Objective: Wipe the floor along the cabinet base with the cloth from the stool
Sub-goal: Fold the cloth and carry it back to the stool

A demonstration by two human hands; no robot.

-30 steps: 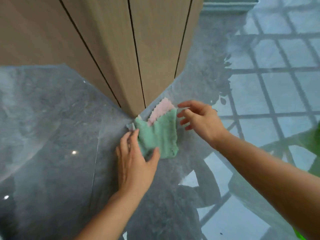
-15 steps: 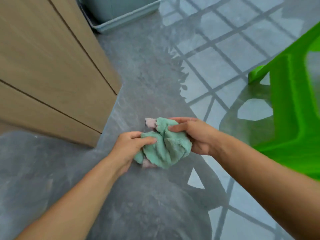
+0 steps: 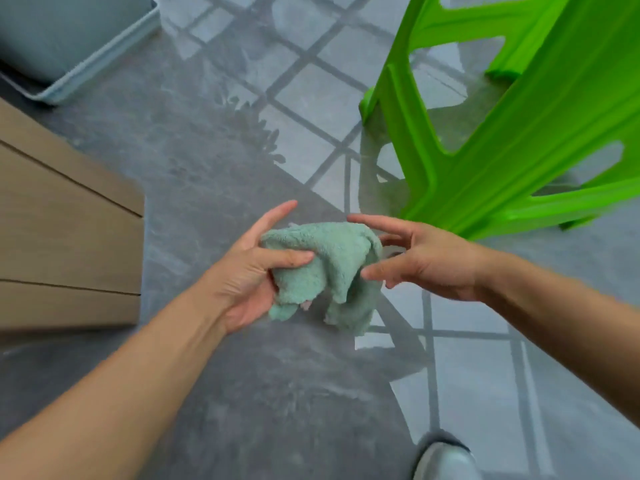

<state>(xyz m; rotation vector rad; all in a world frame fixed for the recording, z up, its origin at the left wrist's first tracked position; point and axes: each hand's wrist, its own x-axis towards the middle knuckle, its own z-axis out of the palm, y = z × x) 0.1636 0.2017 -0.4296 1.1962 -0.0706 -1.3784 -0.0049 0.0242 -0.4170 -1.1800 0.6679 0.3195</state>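
A crumpled mint-green cloth [image 3: 332, 268] with a bit of pink showing underneath hangs above the grey floor [image 3: 214, 188]. My left hand [image 3: 252, 271] grips its left side, thumb pressed on top and palm underneath. My right hand [image 3: 419, 258] is at the cloth's right edge with fingers spread; its fingertips touch or hover at the fabric without a clear grip. The wooden cabinet [image 3: 65, 244] stands at the left, its base corner about a hand's width from my left hand. The bright green plastic stool [image 3: 512, 126] stands at the upper right, just behind my right hand.
A pale blue-grey bin [image 3: 79, 46] sits on the floor at the upper left beyond the cabinet. The glossy floor reflects a window grid. The toe of a light shoe [image 3: 446, 459] shows at the bottom right.
The cloth has left the floor by the cabinet base and been bunched up in both hands. The view has swung right toward the stool. My right hand has now loosened and spread its fingers.
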